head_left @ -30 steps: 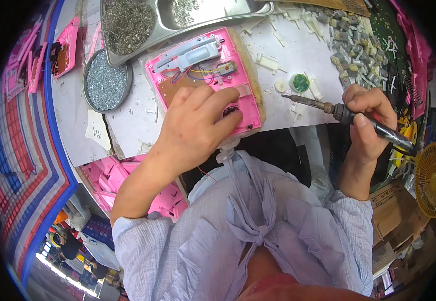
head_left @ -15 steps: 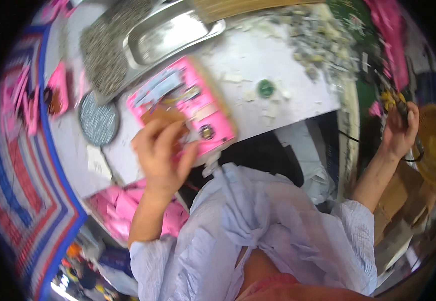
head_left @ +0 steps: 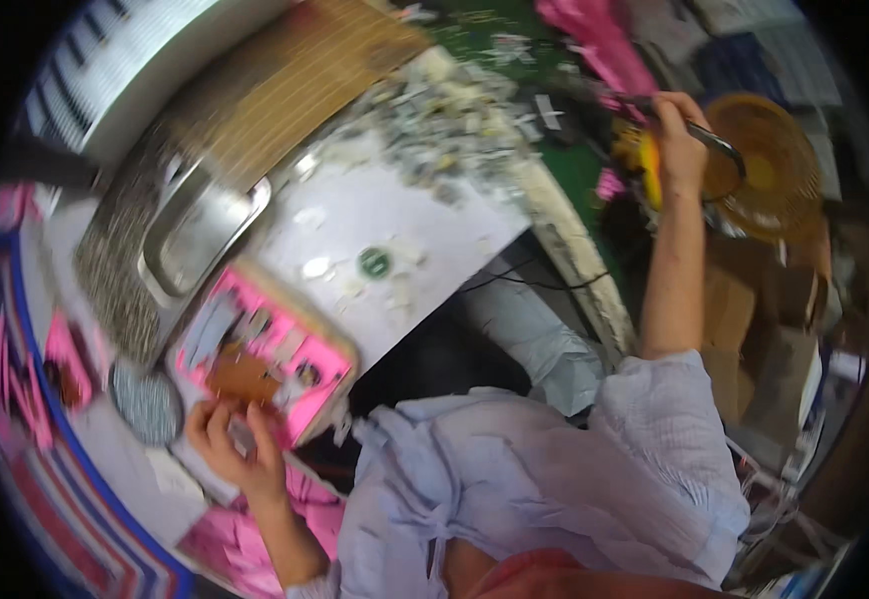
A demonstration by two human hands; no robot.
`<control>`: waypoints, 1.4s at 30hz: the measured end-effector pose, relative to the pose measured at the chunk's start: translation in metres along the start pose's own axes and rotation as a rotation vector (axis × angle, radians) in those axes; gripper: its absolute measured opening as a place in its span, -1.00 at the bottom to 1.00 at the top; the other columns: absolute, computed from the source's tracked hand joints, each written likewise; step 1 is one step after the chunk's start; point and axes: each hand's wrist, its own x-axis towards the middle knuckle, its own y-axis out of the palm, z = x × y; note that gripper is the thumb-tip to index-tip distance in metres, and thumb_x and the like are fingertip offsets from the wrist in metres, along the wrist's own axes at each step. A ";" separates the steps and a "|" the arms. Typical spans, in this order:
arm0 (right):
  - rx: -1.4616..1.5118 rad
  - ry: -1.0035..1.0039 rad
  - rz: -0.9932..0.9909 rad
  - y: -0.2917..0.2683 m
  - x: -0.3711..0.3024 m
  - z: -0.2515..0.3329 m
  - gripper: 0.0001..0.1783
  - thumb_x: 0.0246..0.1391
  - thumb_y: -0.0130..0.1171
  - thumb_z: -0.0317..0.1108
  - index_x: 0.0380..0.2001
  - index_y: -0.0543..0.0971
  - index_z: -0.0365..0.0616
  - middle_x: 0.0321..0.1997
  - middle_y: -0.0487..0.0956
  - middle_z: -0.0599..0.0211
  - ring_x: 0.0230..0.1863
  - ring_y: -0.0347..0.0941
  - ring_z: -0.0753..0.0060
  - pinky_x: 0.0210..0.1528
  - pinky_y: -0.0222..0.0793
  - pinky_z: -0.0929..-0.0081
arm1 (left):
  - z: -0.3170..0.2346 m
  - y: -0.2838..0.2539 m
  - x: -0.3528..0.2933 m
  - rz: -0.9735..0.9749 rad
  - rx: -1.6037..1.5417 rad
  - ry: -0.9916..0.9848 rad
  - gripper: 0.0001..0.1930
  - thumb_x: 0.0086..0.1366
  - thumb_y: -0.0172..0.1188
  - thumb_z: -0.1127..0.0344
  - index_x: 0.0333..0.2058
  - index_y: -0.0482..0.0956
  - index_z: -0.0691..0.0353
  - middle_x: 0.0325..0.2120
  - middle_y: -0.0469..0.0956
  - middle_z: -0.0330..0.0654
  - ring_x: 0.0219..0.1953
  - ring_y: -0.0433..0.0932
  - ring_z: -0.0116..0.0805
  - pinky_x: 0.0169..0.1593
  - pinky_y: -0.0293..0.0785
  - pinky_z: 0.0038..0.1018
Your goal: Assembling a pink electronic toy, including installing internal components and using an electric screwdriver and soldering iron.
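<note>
The head-worn left fisheye camera looks steeply downward at the white, flat, straight-edged worktable (head_left: 454, 235) from above its near side, at close range. The optical axis meets the worktable's near edge, which crosses the frame diagonally. Coverage includes the pale blue-grey, woven-cloth blouse (head_left: 514, 464) on the worktable's near side and the round, amber, grille-fronted fan (head_left: 769, 175) beyond its right end.

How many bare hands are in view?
2: the left hand at the edge of the pink casing, blur hiding whether they touch; the right hand gripping the soldering iron, upper right. No others show.
</note>
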 end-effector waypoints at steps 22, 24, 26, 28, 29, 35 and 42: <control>-0.268 -0.709 0.924 0.270 -0.219 0.158 -0.77 -0.02 0.36 -0.20 -0.52 0.62 -0.13 -0.47 0.63 0.26 -0.36 0.56 0.14 -0.30 0.53 0.24 | -0.004 0.016 0.075 0.102 0.057 0.229 -0.67 0.02 0.44 0.27 -0.17 0.72 0.07 -0.22 0.50 -0.24 -0.16 0.46 -0.22 -0.01 0.27 -0.22; -0.382 -0.715 0.976 0.270 -0.219 0.166 -0.72 -0.01 0.34 -0.13 -0.53 0.60 -0.12 -0.50 0.62 0.24 -0.37 0.57 0.12 -0.36 0.52 0.19 | -0.002 0.017 0.076 0.097 0.040 0.249 -0.67 0.02 0.44 0.27 -0.17 0.72 0.06 -0.22 0.50 -0.26 -0.16 0.46 -0.23 0.00 0.27 -0.22; -0.393 -0.755 0.964 0.268 -0.222 0.168 -0.74 -0.01 0.33 -0.16 -0.53 0.61 -0.13 -0.54 0.60 0.20 -0.40 0.57 0.10 -0.38 0.52 0.15 | -0.002 0.021 0.077 0.085 0.022 0.296 -0.66 -0.02 0.47 0.29 -0.18 0.74 0.03 -0.23 0.48 -0.27 -0.18 0.46 -0.24 -0.03 0.28 -0.24; -0.396 -0.723 0.983 0.267 -0.221 0.167 -0.74 -0.01 0.33 -0.18 -0.52 0.62 -0.16 -0.55 0.60 0.15 -0.42 0.58 0.08 -0.37 0.52 0.12 | 0.000 0.024 0.080 0.072 0.017 0.338 -0.67 -0.03 0.47 0.29 -0.20 0.75 0.01 -0.25 0.47 -0.29 -0.19 0.46 -0.25 -0.04 0.28 -0.25; -0.392 -0.668 1.010 0.267 -0.221 0.166 -0.74 -0.01 0.33 -0.18 -0.51 0.63 -0.18 -0.55 0.60 0.13 -0.43 0.58 0.05 -0.35 0.52 0.11 | 0.002 0.026 0.081 0.069 0.020 0.356 -0.68 -0.02 0.47 0.29 -0.21 0.75 0.01 -0.26 0.47 -0.29 -0.19 0.46 -0.25 -0.04 0.28 -0.25; -0.244 -0.219 1.266 0.275 -0.197 0.160 -0.74 0.00 0.32 -0.24 -0.42 0.66 -0.27 -0.47 0.65 0.05 -0.40 0.60 0.04 -0.28 0.48 0.20 | 0.008 0.031 0.080 0.054 0.029 0.376 -0.82 0.03 0.38 0.24 -0.33 0.76 0.02 -0.30 0.49 -0.37 -0.18 0.46 -0.31 0.00 0.27 -0.26; -0.682 -0.913 1.157 0.276 -0.217 0.189 -0.84 -0.02 0.26 -0.32 -0.46 0.67 -0.20 -0.44 0.67 0.02 -0.28 0.67 0.00 -0.23 0.61 0.12 | 0.009 0.033 0.084 0.074 -0.001 0.390 -0.86 0.04 0.34 0.21 -0.40 0.74 0.02 -0.31 0.50 -0.39 -0.19 0.45 -0.33 0.01 0.28 -0.28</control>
